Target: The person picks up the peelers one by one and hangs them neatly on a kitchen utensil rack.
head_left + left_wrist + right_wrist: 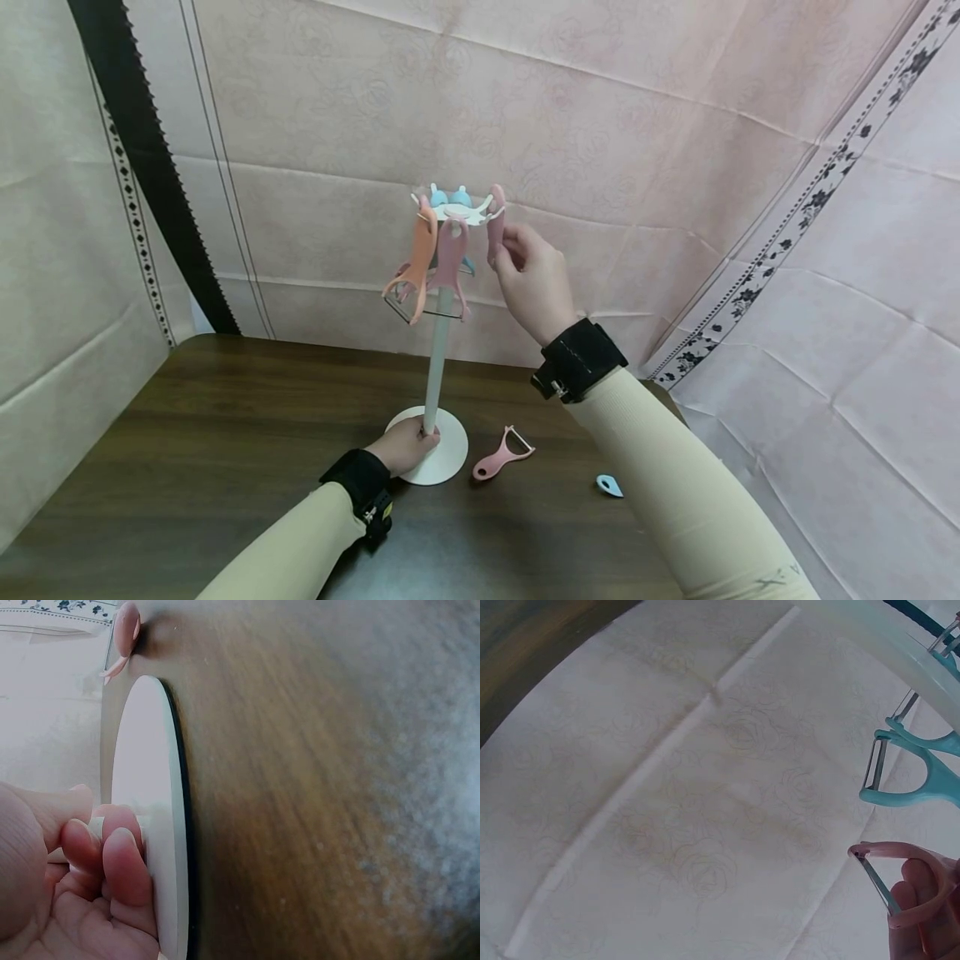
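A white stand with a round base and a ring of hooks on top rises from the table. My left hand grips its pole low down, just above the base. Up at the hooks, my right hand pinches a pink peeler by its handle, the top end against a hook; whether it hangs there I cannot tell. In the right wrist view this peeler's head points away from the fingers. An orange peeler, another pink peeler and blue peelers hang from other hooks.
A loose pink peeler lies on the brown table to the right of the base. Farther right, a small light-blue piece is partly hidden by my right sleeve. Pale patterned cloth hangs behind and at both sides.
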`<state>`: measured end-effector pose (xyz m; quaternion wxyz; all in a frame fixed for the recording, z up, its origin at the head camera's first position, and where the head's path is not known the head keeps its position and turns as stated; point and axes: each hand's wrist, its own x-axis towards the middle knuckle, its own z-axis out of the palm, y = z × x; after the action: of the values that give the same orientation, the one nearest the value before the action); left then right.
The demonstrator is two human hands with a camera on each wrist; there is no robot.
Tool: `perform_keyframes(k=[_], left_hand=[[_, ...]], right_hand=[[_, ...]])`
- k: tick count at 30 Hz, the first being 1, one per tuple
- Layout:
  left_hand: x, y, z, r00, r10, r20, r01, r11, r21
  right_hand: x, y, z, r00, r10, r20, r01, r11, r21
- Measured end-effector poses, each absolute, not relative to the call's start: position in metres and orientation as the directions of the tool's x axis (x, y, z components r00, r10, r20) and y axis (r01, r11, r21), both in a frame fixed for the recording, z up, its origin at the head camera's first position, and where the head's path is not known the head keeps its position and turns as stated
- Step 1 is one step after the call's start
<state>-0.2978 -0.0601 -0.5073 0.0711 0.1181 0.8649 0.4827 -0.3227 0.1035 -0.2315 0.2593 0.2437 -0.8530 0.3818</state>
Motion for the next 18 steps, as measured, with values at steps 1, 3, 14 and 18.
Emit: perform_keyframes(k=[1, 3, 14, 18], left_hand=[[-0.2975, -0.0602, -0.5068, -0.962, 0.272, -0.013, 0.132, 0.506, 0.852], [-0.2969, -0.0603, -0.5056, -0.961, 0.274, -0.021, 0.127, 0.51, 0.851], [-0.2937, -0.0597, -0.5005, -0.962, 0.27, -0.034, 0.115, 0.517, 0.848], [-0.2945, -0.0594, -0.502, -0.964, 0.263, -0.038, 0.108, 0.518, 0.848]], right_hand=[[-0.3226, 0.1036, -0.2318, -0.749, -0.22, 0.625, -0.612, 0.59, -0.526], [-0.3228, 0.104, -0.2323, -0.754, -0.225, 0.617, -0.608, 0.596, -0.525], [-0.3226, 0.1014, -0.2327, -0.753, -0.233, 0.615, -0.608, 0.602, -0.517], [-0.3216, 0.1005, -0.2358, -0.739, -0.254, 0.624, -0.625, 0.602, -0.496]])
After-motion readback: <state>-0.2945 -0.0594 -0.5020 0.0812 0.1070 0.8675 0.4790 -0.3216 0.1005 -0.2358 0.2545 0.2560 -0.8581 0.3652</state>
